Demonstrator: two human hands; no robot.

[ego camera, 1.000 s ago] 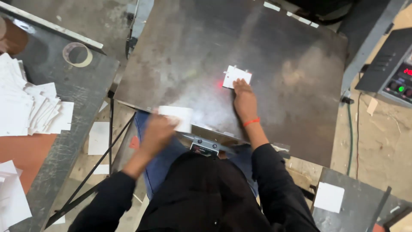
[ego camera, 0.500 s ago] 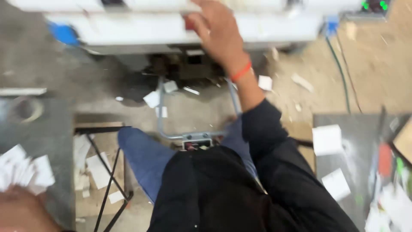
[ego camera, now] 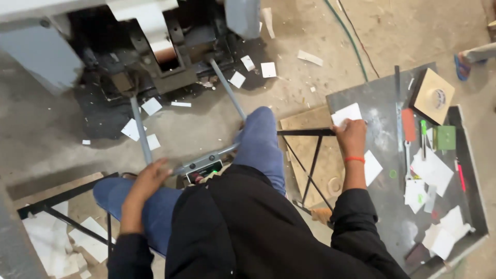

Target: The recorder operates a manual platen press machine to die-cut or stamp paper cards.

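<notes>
**Two hands, one card at the counter's edge**

We see our left hand (ego camera: 147,178) resting flat and loosely open on the left knee (ego camera: 111,194), gripping nothing. About seven white scraps (ego camera: 151,106) lie on the floor (ego camera: 51,139) near the one grey pedal frame (ego camera: 206,160). Our right hand (ego camera: 351,135) sits at the dark counter (ego camera: 385,103) with fingers curled over one white card (ego camera: 347,113), which lies just beyond its fingertips; whether it pinches the card, we cannot tell.

Top: black long-sleeved garment, loose over torso, sleeves down to both wrists
Legs: blue denim trousers
Right hand (ego camera: 352,137): thin orange band (ego camera: 354,159) round wrist
Left hand (ego camera: 147,182): bare, no band or glove
</notes>
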